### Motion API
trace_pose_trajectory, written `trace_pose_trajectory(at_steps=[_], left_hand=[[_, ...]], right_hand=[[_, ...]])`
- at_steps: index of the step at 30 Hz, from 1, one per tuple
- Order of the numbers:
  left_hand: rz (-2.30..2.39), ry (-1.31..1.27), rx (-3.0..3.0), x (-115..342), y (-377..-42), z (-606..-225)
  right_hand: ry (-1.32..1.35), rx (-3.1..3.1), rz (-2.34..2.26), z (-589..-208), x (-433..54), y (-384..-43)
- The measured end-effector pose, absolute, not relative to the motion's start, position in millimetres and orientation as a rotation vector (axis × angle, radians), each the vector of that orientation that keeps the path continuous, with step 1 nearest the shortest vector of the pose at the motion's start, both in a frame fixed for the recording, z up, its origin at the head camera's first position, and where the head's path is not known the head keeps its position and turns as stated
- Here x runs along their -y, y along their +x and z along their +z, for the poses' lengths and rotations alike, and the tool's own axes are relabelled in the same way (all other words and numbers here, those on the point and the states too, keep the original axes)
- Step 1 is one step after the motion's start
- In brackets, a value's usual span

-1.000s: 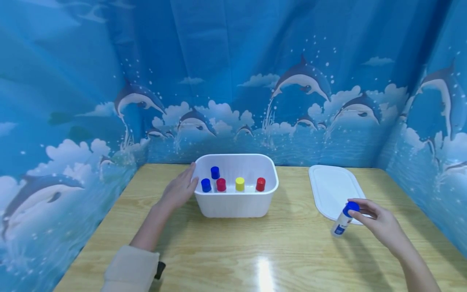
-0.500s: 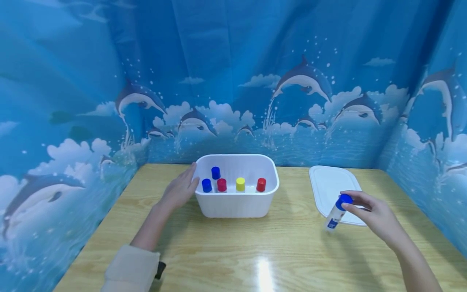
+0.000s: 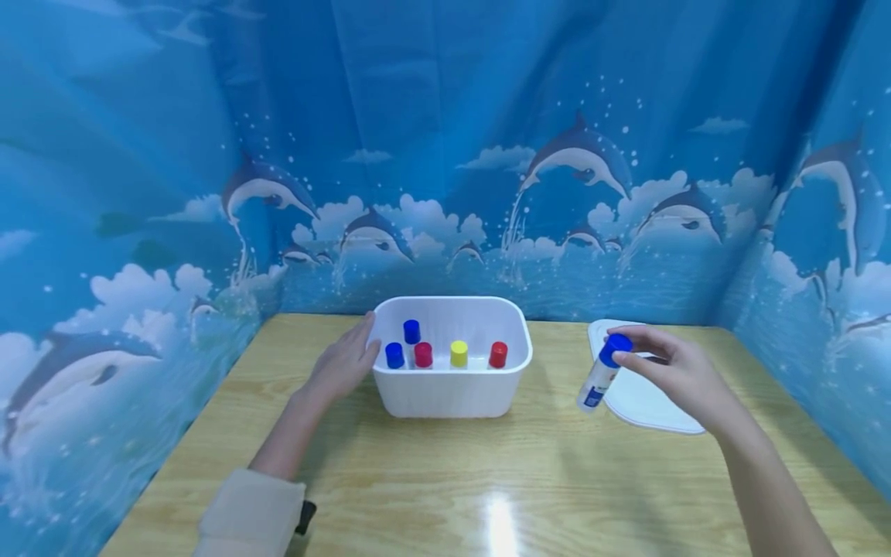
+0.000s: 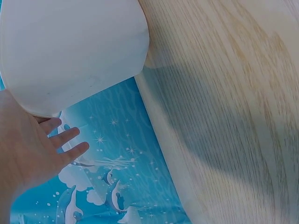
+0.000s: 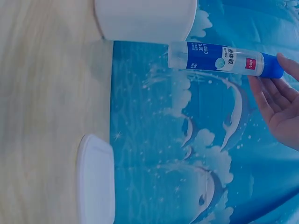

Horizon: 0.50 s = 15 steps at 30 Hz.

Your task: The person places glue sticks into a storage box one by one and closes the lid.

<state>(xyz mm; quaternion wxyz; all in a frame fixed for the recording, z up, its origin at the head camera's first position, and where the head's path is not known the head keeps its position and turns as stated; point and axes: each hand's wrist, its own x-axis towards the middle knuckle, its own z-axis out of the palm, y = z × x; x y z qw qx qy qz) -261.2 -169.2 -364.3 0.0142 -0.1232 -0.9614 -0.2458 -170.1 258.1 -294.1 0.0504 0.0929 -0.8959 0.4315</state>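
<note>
My right hand (image 3: 678, 375) pinches a liquid glue bottle (image 3: 599, 381) by its blue cap, thumb on one side and fingers on the other. The bottle hangs tilted over the table between the white box (image 3: 445, 394) and a white lid. In the right wrist view, the clear glue bottle (image 5: 215, 58) shows a blue and white label. My left hand (image 3: 341, 363) rests against the box's left end, at the rim. In the left wrist view its fingers (image 4: 70, 135) are spread and fairly straight. Inside the box stand several bottles with blue, red and yellow caps (image 3: 459, 353).
The white lid (image 3: 650, 406) lies flat on the wooden table (image 3: 418, 480), right of the box and partly behind my right hand. A blue dolphin-print curtain (image 3: 445, 155) encloses the table at the back and sides.
My right hand has lifted the glue bottle and carried it leftward and back, from near the lid's front edge towards the box. The left hand stays at the box.
</note>
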Motion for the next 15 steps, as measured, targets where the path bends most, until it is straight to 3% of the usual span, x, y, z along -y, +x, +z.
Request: trace_pose_trajectory(at_steps=[15], left_hand=[[-0.779,-0.366,2.995,169.5,-261.6,-364.8]], right_hand=[[0.480,2.661,1.286,-256.1,-209.0,-195.2]])
